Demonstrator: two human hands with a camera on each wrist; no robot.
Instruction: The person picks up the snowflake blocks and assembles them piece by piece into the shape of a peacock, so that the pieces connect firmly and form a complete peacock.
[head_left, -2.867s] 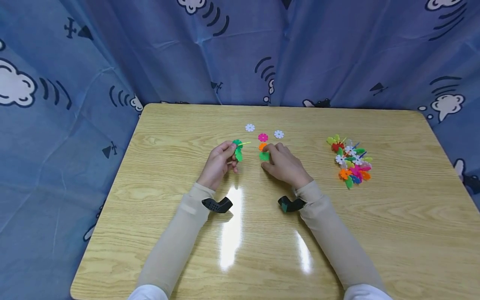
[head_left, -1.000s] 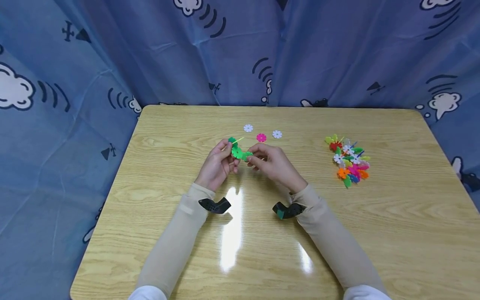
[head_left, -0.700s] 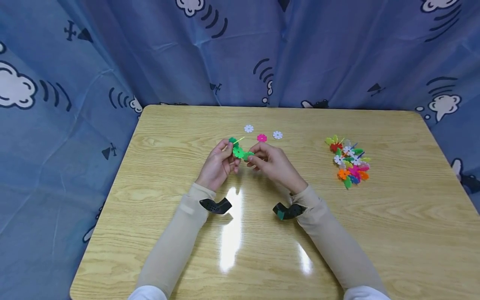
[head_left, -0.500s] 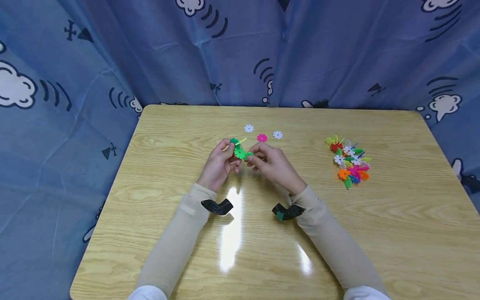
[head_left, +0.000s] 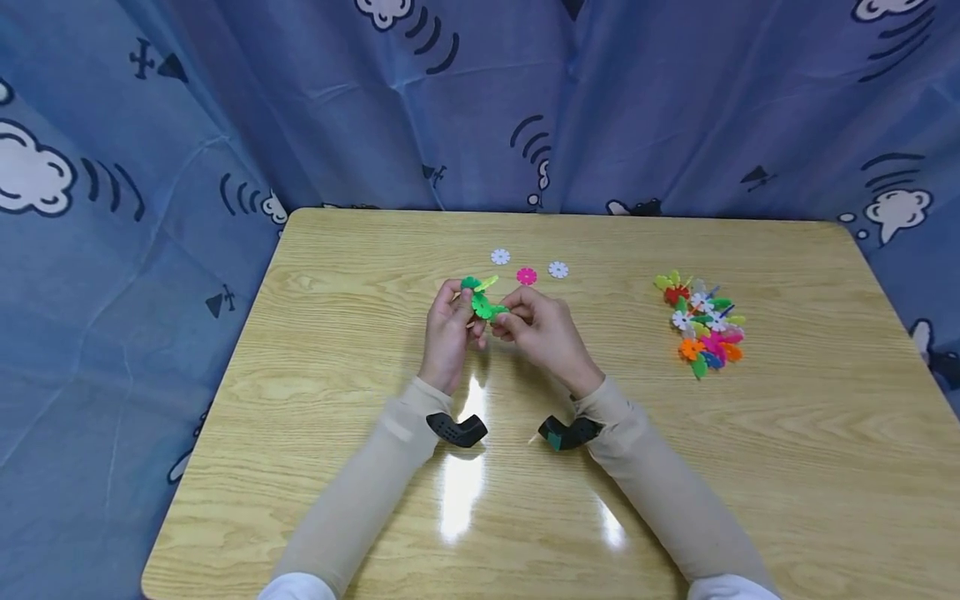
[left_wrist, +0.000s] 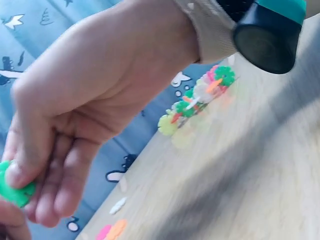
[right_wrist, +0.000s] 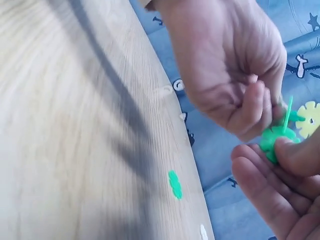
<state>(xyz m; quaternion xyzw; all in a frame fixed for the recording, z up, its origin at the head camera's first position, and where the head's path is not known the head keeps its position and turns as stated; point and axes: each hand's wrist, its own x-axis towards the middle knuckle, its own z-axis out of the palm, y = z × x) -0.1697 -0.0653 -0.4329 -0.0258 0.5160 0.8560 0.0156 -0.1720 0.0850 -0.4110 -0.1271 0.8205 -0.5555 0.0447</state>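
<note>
In the head view, my left hand (head_left: 447,342) pinches a dark green notched flower disc (head_left: 470,283) between thumb and fingers. A yellow disc (head_left: 487,283), seen partly from its edge, juts from that cluster. My right hand (head_left: 547,333) pinches the right end of brighter green discs (head_left: 482,307), which meet the left hand's pieces. The right wrist view shows the right thumb pressing a green disc (right_wrist: 272,140), with another standing edge-on across it and the yellow disc (right_wrist: 310,120) behind. Fingers partly hide where the pieces meet.
Two white discs (head_left: 500,257) and a pink disc (head_left: 527,276) lie beyond the hands. An orange disc (left_wrist: 118,229), hidden in the head view, lies beside the pink one. Another green disc (right_wrist: 175,184) lies on the table. A multicoloured disc pile (head_left: 705,325) sits to the right.
My right hand has lifted a green disc off the table to the left hand's pieces. Lately the left wrist has swung rightward and the yellow disc has turned to show more of its face.
</note>
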